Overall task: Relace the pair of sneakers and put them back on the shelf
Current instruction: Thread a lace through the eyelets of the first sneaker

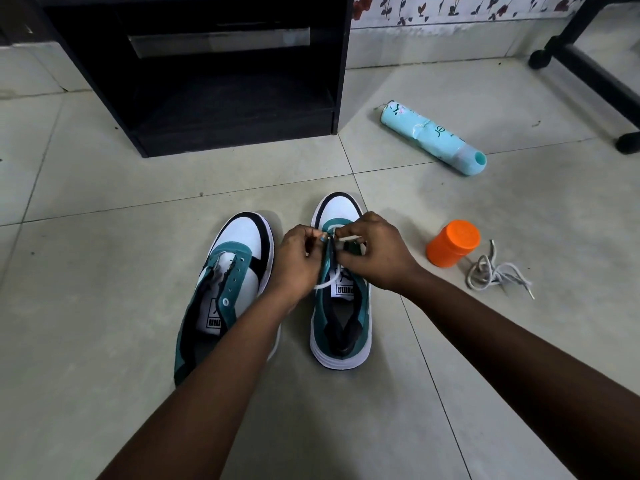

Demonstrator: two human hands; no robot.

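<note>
In the head view, two white, teal and black sneakers are set side by side on the floor, toes pointing away, so that the eyelets face the person. The right sneaker (pixel 341 289) is being laced: the white flat lace (pixel 327 282) is pinched by the left hand (pixel 298 261) on one side and by the right hand (pixel 372 252) on the other, just above the front eyelets, probably so an end can be threaded. A slack loop lies across the tongue. The left sneaker (pixel 228 282) is left unlaced, its tongue loose. The second lace, a grey-white tangled cord (pixel 495 273), lies near an orange plastic jar (pixel 452 242).

The surface is pale tiled floor (pixel 104 209). A black open shelf unit (pixel 214 64), judged the destination, stands beyond the sneakers. A pale blue cylindrical bottle (pixel 433 136) lies on its side.
</note>
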